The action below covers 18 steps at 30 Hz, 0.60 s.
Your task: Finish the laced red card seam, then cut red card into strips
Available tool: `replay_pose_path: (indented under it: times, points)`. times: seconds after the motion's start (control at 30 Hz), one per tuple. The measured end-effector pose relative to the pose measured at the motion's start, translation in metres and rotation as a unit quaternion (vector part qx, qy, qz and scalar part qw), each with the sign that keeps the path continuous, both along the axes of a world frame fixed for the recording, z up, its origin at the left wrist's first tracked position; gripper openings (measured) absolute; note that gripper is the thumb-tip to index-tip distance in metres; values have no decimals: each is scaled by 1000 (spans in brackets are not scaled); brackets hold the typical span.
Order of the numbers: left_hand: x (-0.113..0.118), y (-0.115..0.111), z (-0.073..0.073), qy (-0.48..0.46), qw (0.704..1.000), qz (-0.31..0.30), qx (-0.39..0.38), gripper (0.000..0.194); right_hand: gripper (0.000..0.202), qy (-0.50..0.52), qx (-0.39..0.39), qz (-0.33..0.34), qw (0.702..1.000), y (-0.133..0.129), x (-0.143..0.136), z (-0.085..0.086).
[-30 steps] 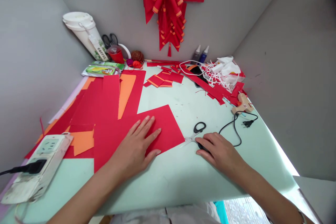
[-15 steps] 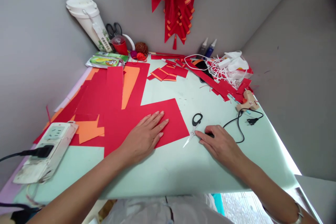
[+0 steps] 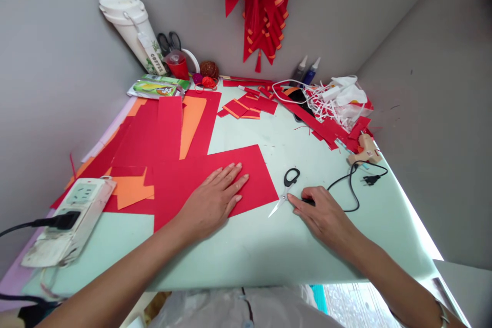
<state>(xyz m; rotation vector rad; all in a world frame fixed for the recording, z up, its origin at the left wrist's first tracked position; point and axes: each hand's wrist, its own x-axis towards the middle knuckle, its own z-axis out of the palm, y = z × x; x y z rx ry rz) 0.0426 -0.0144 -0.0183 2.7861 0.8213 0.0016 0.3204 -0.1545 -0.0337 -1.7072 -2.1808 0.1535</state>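
Observation:
My left hand (image 3: 215,197) lies flat, fingers stretched out, on a large sheet of red paper (image 3: 251,177) in the middle of the table. To its right, my right hand (image 3: 321,212) is curled around one black handle of a small pair of scissors (image 3: 284,198). The index finger rests by the pivot. The scissors lie on or close to the tabletop, blades pointing down-left near the sheet's right corner. Their other handle loop faces away from me and is free. Part of the held handle is hidden under my fingers.
More red paper (image 3: 138,138) and orange paper (image 3: 132,190) lie at left, beside a power strip (image 3: 73,220). Small red pieces (image 3: 249,105) sit at the back. A hot glue gun (image 3: 365,149) with a black cord lies at right. Red firecracker decorations (image 3: 265,25) hang on the wall.
The whole view has shifted very slightly. Both hands, the red sheet and the scissors keep their places relative to each other.

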Motion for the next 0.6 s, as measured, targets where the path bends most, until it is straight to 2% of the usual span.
replay_pose_path:
  times: [0.6]
  points:
    - [2, -1, -2, 0, 1000, 0, 11, 49, 35, 19, -8, -19, 1000, -10, -11, 2]
